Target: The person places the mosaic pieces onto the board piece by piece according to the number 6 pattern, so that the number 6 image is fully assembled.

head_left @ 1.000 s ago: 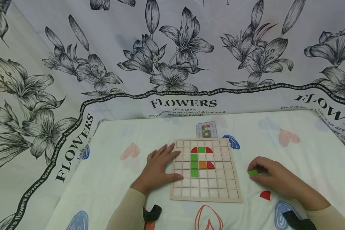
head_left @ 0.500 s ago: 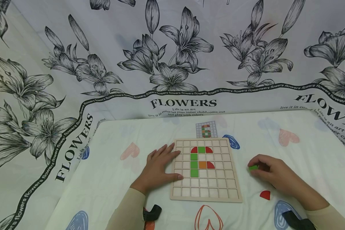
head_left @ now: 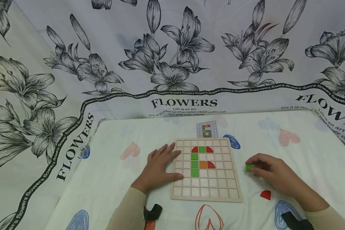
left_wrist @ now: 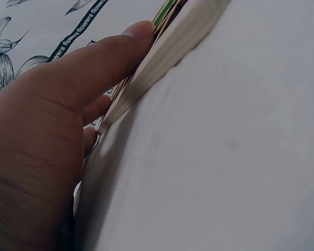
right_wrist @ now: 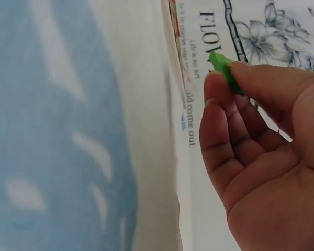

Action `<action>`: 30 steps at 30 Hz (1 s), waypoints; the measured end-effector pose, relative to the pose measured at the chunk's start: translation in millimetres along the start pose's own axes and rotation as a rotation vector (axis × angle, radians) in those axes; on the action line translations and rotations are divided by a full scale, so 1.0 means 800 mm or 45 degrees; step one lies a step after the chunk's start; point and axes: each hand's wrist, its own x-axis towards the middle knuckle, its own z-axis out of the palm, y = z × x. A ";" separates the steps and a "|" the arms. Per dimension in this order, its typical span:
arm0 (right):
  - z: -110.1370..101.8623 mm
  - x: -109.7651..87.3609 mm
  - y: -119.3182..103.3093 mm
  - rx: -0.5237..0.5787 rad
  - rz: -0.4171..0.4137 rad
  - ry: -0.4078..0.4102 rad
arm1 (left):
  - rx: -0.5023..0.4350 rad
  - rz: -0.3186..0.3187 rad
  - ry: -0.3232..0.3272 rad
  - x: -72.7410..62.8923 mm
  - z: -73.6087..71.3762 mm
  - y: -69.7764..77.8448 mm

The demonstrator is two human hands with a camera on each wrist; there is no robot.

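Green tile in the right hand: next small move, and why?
Probably carry the green tile leftward over the bare cells of the grid board. The right hand pinches it beyond the board's right edge, the left hand touches the left edge, and many cells are unfilled. The pattern card is too small to settle which cell.

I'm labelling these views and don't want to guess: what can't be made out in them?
Head: the exact pattern on the card, too small and blurred.
Head and right wrist: the full shape of the green block, partly covered by the right hand.
Left wrist: most of the board, seen nearly edge-on and cut off by the top edge.
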 end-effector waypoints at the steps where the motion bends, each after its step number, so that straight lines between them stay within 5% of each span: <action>1: 0.000 0.000 -0.001 0.011 -0.002 -0.001 | 0.001 -0.002 -0.003 0.000 0.000 0.000; 22: 0.005 0.000 -0.042 0.198 -0.031 -0.075 | 0.002 -0.011 0.012 0.000 0.004 -0.004; 30: 0.010 0.006 -0.053 0.236 -0.157 -0.093 | -0.003 -0.009 0.020 0.000 0.002 -0.001</action>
